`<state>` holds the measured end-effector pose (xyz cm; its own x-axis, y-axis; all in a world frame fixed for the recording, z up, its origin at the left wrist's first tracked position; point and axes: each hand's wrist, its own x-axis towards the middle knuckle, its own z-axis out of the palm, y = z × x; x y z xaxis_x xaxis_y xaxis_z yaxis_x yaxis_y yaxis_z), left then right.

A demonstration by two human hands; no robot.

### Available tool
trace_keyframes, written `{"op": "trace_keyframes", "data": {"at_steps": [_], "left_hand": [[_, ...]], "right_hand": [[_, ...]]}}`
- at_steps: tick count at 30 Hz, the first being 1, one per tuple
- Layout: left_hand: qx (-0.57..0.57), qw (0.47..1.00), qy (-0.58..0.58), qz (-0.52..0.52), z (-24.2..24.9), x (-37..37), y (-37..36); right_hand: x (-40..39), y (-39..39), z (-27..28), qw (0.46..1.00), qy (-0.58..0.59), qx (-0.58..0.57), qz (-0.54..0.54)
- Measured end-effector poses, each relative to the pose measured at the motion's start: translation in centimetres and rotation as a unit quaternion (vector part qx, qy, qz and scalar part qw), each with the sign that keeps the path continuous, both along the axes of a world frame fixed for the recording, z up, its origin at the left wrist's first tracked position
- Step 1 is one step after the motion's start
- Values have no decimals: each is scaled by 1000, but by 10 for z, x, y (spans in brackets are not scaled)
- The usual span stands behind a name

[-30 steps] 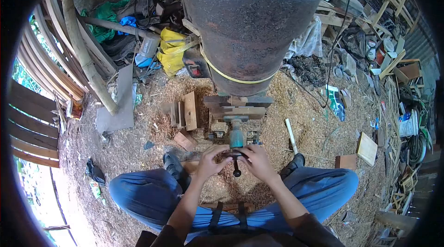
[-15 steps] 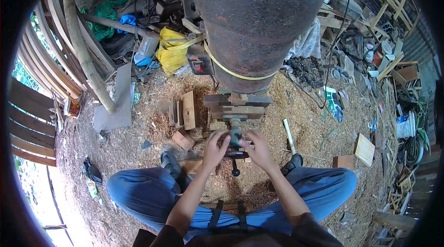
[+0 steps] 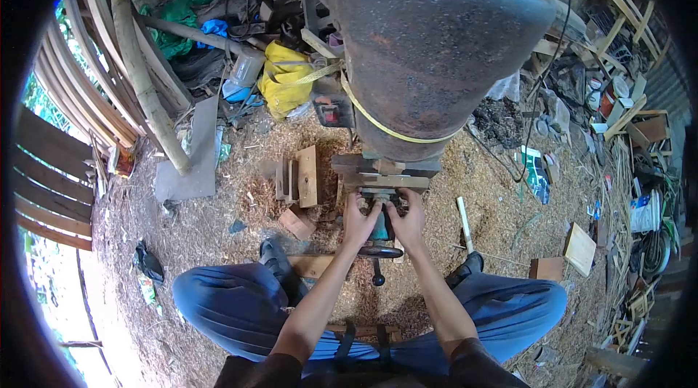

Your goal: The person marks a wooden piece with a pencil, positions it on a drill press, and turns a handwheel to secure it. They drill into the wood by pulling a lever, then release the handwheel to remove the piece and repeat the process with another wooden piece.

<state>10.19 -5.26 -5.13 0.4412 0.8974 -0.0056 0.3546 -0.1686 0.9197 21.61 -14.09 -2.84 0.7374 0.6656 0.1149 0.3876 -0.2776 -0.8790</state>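
A green vise (image 3: 381, 227) with a dark round wheel (image 3: 380, 251) and a ball-ended handle stands between my legs. Wooden pieces (image 3: 392, 181) lie across its far end, under the machine head. My left hand (image 3: 358, 219) grips the left side of the vise's front jaw, fingers curled and thumb by the central screw. On the right side, my right hand (image 3: 408, 222) holds the same jaw, its thumb close to the left one. Some fingertips are hidden beneath the wood and metal edge.
A large rusty machine head (image 3: 443, 46) with a yellow strap overhangs the work. Wood blocks (image 3: 308, 176) stand on the sawdust at left. A pale stick (image 3: 464, 222) and a light board (image 3: 580, 250) lie at right. A pole (image 3: 138, 75) leans at left.
Both hands have moved forward from the middle of the vise to its front jaw, by the wooden pieces. The camera view has shifted slightly.
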Motion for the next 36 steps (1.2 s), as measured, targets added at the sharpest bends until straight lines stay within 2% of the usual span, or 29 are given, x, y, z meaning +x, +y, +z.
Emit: {"op": "trace_keyframes", "data": {"at_steps": [2,5,7,8,9,10,11,12,13,16,17,19,20,21,23,24,25,26,27,28,29,30,31,33,34,36], "left_hand": [[6,1000,-12,6,2,0,2],[16,1000,-24,2,-5,-5,6],[-84,992,-86,-40,-14,-13,15],[-151,982,-96,-68,-32,-18,26],[-152,982,-93,-68,-39,-25,31],[-151,982,-84,-77,-42,-30,34],[-153,981,-76,-86,-44,-33,33],[-157,977,-109,-99,-13,-35,24],[-161,975,-110,-104,-14,-39,18],[-136,988,-66,-23,-12,-60,-10],[-135,988,-67,-25,-9,-63,-13],[-125,987,-87,-42,-5,-70,-19],[-119,986,-108,-37,-17,-70,-15],[-122,985,-112,-37,-11,-67,-20],[-142,986,-79,-35,8,-60,-20],[-131,988,-79,-37,3,-57,-24],[-134,987,-78,-37,1,-57,-29],[-119,990,-66,-45,0,-60,-37],[-101,992,-53,-55,-1,-62,-40],[-106,991,-66,-46,-5,-64,-43],[-104,991,-65,-48,-9,-66,-40],[-154,984,-85,-36,-10,-69,-38],[-205,973,-105,-24,-9,-71,-36],[-209,972,-102,-17,-8,-71,-30],[-212,971,-114,-12,-6,-72,-28],[-193,976,-102,-10,2,-68,-25]], "right_hand": [[2,-2,-8,999,-31,43,6],[0,-2,-5,999,-40,33,4],[-9,-9,7,999,-23,39,7],[-14,-15,13,996,-73,35,42],[-19,-24,24,989,-125,29,78],[-29,-37,57,973,-155,-53,161],[-43,-48,70,973,-155,-59,160],[-56,-59,78,943,-216,-79,240],[-63,-66,81,904,-273,-97,315],[-51,-70,50,907,-237,-93,336],[-48,-74,40,907,-239,-92,333],[-44,-96,18,967,-91,44,233],[-41,-108,2,981,-64,54,173],[-34,-125,-17,981,-68,50,173],[-20,-145,-45,986,-104,-51,117],[-29,-136,-9,985,-138,-54,88],[-36,-123,18,985,-137,-56,88],[-44,-110,41,977,-151,-40,148],[-51,-98,51,965,-165,-18,205],[-55,-86,52,965,-165,-14,203],[-59,-77,53,935,-218,-65,271],[-61,-74,51,895,-269,-117,335],[-55,-81,41,896,-269,-118,334],[-34,-107,6,951,-217,-40,216],[-28,-128,-20,951,-215,-43,219],[-20,-153,-63,959,-227,-98,136]]}}
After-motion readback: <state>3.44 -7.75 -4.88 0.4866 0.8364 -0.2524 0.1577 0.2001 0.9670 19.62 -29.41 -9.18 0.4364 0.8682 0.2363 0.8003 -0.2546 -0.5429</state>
